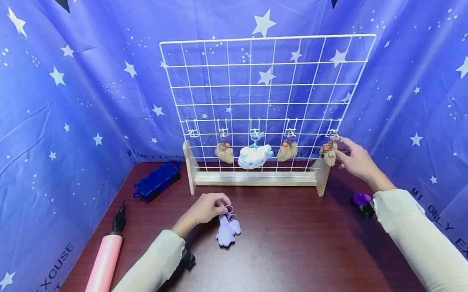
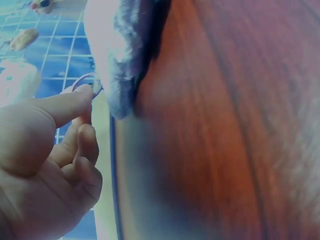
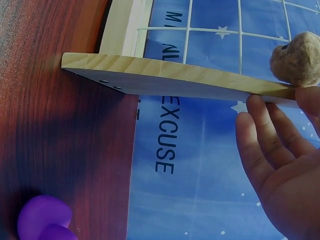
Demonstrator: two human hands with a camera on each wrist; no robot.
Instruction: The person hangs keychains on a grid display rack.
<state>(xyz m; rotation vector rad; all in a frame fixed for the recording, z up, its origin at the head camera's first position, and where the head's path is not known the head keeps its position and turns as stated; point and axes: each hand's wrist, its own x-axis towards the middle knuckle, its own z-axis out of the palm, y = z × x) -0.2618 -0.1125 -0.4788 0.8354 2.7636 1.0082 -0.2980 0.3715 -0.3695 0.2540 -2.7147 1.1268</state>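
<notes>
My left hand (image 1: 207, 207) pinches the purple ring of a lavender plush keychain (image 1: 226, 231) low over the table; in the left wrist view, thumb and forefinger meet at that ring (image 2: 95, 82). At the right end of a white wire grid rack (image 1: 270, 83), my right hand (image 1: 356, 159) holds a brown plush keychain (image 1: 329, 156) with an orange bead, up by its hook. The right wrist view shows the thumb against the brown plush (image 3: 298, 59); the forefinger is out of that frame. A white plush keychain (image 1: 255, 157) and two brown ones (image 1: 224, 153) hang from the rack's other hooks.
The leftmost hook (image 1: 192, 133) bears no keychain. The rack stands on a wooden base (image 1: 254, 179). A dark blue tray (image 1: 156, 180) lies left of it, and a pink hand pump (image 1: 102, 266) nearer the front. A purple object (image 1: 361, 198) sits beside the right wrist. Starry blue cloth surrounds the table.
</notes>
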